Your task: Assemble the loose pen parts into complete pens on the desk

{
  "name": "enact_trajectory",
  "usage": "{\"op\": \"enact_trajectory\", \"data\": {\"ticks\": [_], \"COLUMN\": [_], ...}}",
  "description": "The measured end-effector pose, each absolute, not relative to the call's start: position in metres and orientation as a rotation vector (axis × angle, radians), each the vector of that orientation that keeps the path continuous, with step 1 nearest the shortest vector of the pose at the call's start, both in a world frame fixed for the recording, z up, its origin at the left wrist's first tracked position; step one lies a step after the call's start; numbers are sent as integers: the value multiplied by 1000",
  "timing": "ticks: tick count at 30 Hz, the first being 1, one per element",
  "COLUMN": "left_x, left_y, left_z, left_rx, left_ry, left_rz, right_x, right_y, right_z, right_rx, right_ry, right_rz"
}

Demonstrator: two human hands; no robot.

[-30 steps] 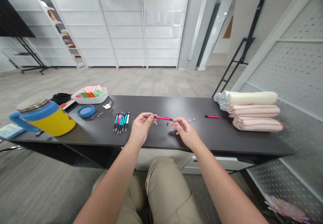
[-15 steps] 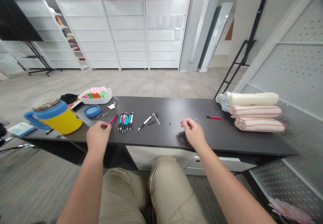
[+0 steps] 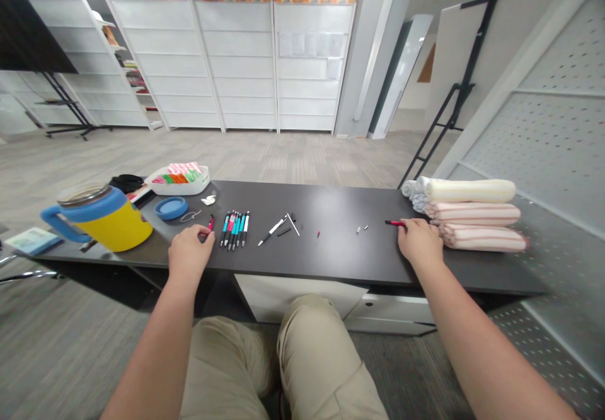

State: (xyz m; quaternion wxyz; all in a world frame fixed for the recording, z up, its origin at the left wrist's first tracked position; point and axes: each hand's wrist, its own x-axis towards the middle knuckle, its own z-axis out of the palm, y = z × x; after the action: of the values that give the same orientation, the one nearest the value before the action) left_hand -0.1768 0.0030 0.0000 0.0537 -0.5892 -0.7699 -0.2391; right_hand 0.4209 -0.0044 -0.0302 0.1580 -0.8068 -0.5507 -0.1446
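Note:
My left hand is closed on a red pen piece, which stands up from its fingertips. Just right of it lies a row of several pens in teal, red, white and black. At the right, my right hand has its fingers closed round a red pen barrel with a dark end, lying at the table surface. Between the hands are a white and black pen, a thin white stick, a short black piece, a tiny red piece and a small silvery piece.
Rolled towels are stacked at the right end of the dark table. On the left stand a yellow and blue jug, a blue lid and a white tray of colourful packets. White crumpled bits lie near the tray.
My right hand has moved right to the red barrel and closed on it, leaving a small silvery piece on the table. My left hand has turned its red pen piece more upright.

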Motion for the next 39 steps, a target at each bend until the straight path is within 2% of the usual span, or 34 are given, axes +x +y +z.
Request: {"op": "enact_trajectory", "data": {"ticks": [5, 12, 22, 27, 34, 39], "left_x": [-146, -61, -32, -27, 2, 2], "left_y": [-4, 2, 22, 19, 24, 29], "left_z": [15, 22, 22, 23, 12, 6], "left_rx": [-1815, -2341, -2189, -2136, -2534, -2448], "left_ry": [-2137, -1768, -1901, -1850, -1499, -1554], "left_rz": [-742, -571, -288, -481, -1013, -1041], "right_x": [420, 427, 424, 405, 337, 282], "right_y": [6, 9, 5, -7, -31, -27], "right_z": [-26, -31, -30, -19, -9, -10], "right_rx": [-2369, -2302, -1960, -1795, -1482, -1290], "right_ry": [-1565, -1511, -1575, -1503, -1590, -1925], "right_rz": [-350, -331, -353, -336, -256, 23]}}
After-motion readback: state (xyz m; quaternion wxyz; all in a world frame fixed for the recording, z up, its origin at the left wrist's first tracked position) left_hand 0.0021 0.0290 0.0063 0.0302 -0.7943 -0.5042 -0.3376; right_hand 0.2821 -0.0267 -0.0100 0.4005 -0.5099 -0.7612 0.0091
